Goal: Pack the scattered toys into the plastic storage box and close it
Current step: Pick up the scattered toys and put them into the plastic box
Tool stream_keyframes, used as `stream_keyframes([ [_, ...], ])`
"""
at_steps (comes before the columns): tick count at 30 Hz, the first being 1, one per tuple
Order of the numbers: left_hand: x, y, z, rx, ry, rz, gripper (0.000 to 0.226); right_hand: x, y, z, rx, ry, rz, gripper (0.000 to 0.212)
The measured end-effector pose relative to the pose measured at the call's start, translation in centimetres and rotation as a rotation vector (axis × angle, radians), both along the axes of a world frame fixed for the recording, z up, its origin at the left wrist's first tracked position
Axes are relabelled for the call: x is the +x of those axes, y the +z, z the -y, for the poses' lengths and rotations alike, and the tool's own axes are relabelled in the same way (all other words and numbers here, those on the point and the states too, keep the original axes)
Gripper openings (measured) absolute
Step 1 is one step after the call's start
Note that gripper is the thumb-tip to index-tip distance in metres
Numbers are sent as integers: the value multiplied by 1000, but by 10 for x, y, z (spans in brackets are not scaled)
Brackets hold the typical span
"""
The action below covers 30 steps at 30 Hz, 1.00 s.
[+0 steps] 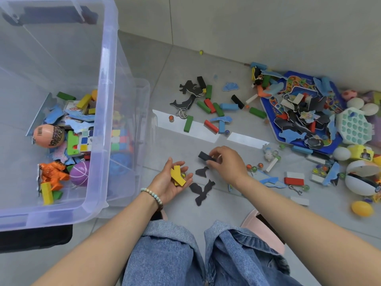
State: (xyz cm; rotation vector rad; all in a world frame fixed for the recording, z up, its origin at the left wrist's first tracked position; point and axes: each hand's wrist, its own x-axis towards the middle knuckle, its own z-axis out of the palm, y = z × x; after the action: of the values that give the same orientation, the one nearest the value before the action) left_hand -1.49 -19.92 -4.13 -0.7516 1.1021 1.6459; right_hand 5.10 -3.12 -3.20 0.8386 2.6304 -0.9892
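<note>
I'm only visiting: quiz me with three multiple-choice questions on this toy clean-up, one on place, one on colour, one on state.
1. Where is the purple ball? A in the storage box B on a shelf C on a chair
2. The blocks on the left hand are: A red B yellow C white
3. The right hand is: A empty B pinching a black block C gripping a lid
Answers: A, it shows through the box's clear wall; B, yellow pieces lie on the palm; B, fingers close on the block.
</note>
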Motion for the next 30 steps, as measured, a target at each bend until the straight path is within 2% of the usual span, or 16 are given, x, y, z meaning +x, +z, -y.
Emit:
stream_keyframes([
  [2, 1, 1, -1, 45, -25, 11, 42, 1, 12, 13, -221, -44, -101, 17],
  [5, 3, 7, -5, 119, -59, -20, 38, 4, 22, 31, -403, 57, -137, 19],
  [7, 3, 8, -7, 128, -32, -34, 26, 5, 21, 29, -460, -84, -205, 17],
  [9, 3, 6, -5, 74, -27, -65, 16, 7, 14, 18, -363, -151, -163, 20],
  [13, 5, 1, 1, -19, -67, -127, 19, 14, -7, 9, -155, 49, 98, 34],
  [16, 6, -2, 6, -46, -60, -142, 20, 18, -14, 12, -103, 61, 84, 29],
  [19, 7, -1, 8, -48, -58, -146, 20, 21, -16, 15, -135, 9, 58, 22],
  [21, 8, 0, 6, -53, -77, -161, 21, 23, -16, 16, -230, -80, 33, 18],
  [25, 9, 1, 3, -43, -154, -217, 22, 15, -3, 27, -616, -373, -75, 8],
  [30, 10, 4, 0, -50, -198, -251, 21, 10, 10, 34, -791, -460, -40, 10],
])
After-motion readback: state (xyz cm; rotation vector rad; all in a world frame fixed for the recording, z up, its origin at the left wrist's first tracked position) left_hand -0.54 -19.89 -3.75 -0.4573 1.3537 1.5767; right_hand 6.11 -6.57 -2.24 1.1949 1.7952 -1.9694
